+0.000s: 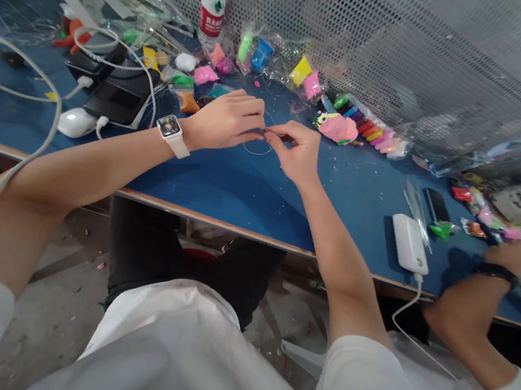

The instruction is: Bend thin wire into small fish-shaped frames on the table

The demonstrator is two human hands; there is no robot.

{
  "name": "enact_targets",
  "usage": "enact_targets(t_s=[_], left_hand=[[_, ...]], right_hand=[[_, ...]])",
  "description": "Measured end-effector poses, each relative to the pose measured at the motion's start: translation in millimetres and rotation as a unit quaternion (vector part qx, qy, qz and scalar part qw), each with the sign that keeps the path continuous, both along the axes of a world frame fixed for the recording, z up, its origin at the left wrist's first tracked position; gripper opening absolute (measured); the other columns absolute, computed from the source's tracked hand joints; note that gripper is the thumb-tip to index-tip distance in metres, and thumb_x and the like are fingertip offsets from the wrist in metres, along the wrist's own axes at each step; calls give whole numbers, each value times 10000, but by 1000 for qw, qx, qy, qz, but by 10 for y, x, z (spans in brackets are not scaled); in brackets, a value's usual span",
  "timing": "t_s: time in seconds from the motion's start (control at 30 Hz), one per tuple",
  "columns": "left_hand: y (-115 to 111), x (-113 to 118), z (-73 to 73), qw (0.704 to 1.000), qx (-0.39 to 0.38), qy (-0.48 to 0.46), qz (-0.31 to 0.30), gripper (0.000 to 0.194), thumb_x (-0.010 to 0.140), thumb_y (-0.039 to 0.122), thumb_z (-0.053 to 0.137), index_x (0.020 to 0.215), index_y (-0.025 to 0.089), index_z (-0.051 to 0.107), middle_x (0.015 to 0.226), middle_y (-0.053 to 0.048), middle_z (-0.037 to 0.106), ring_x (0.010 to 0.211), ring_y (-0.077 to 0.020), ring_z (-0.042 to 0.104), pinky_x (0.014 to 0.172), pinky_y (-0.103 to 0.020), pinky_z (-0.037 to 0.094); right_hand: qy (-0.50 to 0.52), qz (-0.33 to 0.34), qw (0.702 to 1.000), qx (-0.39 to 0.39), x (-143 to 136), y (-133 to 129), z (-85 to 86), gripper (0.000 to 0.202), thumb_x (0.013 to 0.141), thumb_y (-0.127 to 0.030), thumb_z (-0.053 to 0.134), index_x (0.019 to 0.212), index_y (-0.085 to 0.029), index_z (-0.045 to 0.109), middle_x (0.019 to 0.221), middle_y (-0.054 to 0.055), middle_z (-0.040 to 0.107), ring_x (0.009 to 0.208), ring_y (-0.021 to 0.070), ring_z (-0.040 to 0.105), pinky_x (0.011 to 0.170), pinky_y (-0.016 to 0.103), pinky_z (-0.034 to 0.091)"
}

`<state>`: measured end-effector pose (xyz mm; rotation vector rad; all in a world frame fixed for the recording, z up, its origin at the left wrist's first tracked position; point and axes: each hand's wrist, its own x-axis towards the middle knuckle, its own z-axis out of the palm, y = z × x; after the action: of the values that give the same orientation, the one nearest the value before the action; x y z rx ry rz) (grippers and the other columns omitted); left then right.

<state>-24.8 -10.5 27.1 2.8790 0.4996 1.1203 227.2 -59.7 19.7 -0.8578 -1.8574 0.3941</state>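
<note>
Here, two hands pinch one strand.

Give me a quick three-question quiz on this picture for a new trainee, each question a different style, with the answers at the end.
1. On which wrist is the white-strapped watch?
2. True or false: the red-labelled bottle stands upright.
3. Choose one. The fingertips of the left hand and the right hand are:
A) far apart
B) close together above the blue table
C) wrapped around the bottle

Key:
1. The left wrist.
2. True.
3. B; a thin curved strand shows just below them.
</note>
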Motion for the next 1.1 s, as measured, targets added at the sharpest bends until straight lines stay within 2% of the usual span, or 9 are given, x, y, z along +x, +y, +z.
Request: enact_targets(t_s=[0.1,0.2,0.33,0.43,0.5,0.67,0.83,0.93,1.1], left_hand=[[-35,24,40,995,-76,-62,-15,332,1168,527,647,1046,260,803,1051,-111,767,931,-270,698,871,-477,569],[-83,78,70,970,-198,-139,-36,335,1092,543,781,938,247,798,957,-91,752,824,-213,645,766,-400,536],[-77,121,53,898,-389,-176,-105,491,926,669,961,847,218,784,787,-54,702,717,-170,598,678,-339,499],[-56,131,22,854,-475,-165,-135,538,937,706,938,802,214,766,748,-53,685,689,-169,606,656,-344,513],[-55,135,4,875,-438,-177,-108,514,965,691,910,824,218,767,771,-58,695,701,-176,623,660,-357,525],[-74,123,-45,961,-178,-207,37,309,1029,554,873,1150,276,816,1080,-82,772,960,-235,715,870,-444,601],[-38,95,-100,988,-26,-129,77,207,1169,448,666,1155,299,808,1177,-104,779,1111,-312,740,1007,-557,575],[-55,105,-90,990,1,-112,91,224,1181,434,626,1144,296,798,1177,-104,789,1095,-324,730,1021,-585,550],[-192,139,-3,989,-62,-94,95,198,1142,353,623,1103,279,802,1179,-119,766,1209,-386,729,1123,-652,495]], right_hand=[[-13,-8,1000,20,12,-16,21,513,1054,-776,782,976,-288,918,885,29,840,820,215,783,834,411,670],[-26,-16,999,40,42,-14,36,470,1065,-746,790,968,-302,911,882,23,827,828,221,772,872,438,670],[-42,-2,998,51,48,-21,43,472,1048,-759,807,948,-307,900,884,22,826,822,217,762,886,447,658],[-31,4,999,35,9,-37,40,502,1023,-790,818,925,-301,882,875,20,819,821,214,761,859,433,658],[-3,8,1000,18,-22,-34,27,520,1017,-800,818,925,-291,872,854,17,803,800,203,756,814,408,658],[68,5,997,-39,-67,33,-29,594,998,-855,794,952,-266,854,786,-4,740,705,163,714,695,341,641],[82,-1,994,-66,-86,36,-21,613,963,-880,812,930,-269,832,771,-14,718,686,157,693,695,340,653],[73,1,995,-67,-84,19,-5,610,977,-874,801,922,-266,825,767,-12,716,690,159,690,697,342,649],[52,10,997,-47,-41,29,-24,578,1011,-845,785,956,-272,835,792,4,729,733,184,718,729,369,656]])
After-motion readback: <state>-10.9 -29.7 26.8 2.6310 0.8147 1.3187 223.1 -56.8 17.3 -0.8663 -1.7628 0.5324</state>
